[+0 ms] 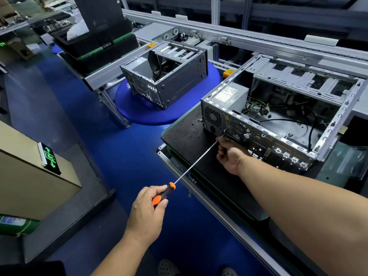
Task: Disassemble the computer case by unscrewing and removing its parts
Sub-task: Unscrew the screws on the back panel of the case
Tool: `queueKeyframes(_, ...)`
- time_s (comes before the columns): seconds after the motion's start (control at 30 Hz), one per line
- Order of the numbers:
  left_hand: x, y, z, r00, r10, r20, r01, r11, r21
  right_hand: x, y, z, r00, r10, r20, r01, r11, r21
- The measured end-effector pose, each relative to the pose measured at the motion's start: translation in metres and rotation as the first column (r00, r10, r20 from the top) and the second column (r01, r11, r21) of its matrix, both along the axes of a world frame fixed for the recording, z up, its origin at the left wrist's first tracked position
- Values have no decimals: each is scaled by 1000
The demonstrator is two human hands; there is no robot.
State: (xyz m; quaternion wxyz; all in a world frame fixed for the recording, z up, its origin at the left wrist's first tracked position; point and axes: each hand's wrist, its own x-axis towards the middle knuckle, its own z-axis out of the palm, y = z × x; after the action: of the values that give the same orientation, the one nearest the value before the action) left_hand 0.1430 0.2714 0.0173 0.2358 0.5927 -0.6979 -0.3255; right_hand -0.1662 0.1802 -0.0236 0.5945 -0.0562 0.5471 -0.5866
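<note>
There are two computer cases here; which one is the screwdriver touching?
The nearer case on the black mat, with the power supply inside. The other case sits apart on the blue disc.

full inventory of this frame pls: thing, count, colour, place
computer case: 1, silver-grey, open, lying on the black mat
power supply: 1, grey, labelled, rear corner of that case
rear fan: 1, black, behind the case's back grille
black mat: 1, black, on the near workbench
loose screws: a few, dark, on the mat beside the case
second case: 1, dark grey, open, on the blue round table
screwdriver: 1, orange-black handle, long steel shaft, tip at the case's rear panel near the fan
conveyor rail: 1, silver, behind both cases
left hand: grips the screwdriver handle
right hand: at the screwdriver tip, against the rear panel
</note>
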Motion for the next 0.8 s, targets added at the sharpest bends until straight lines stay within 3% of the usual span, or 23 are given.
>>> queueKeyframes(0.8,-2,1,3,1000,-13,12,14,999,-29,2,3,-1,1000,4,-17,-4,1000,-19)
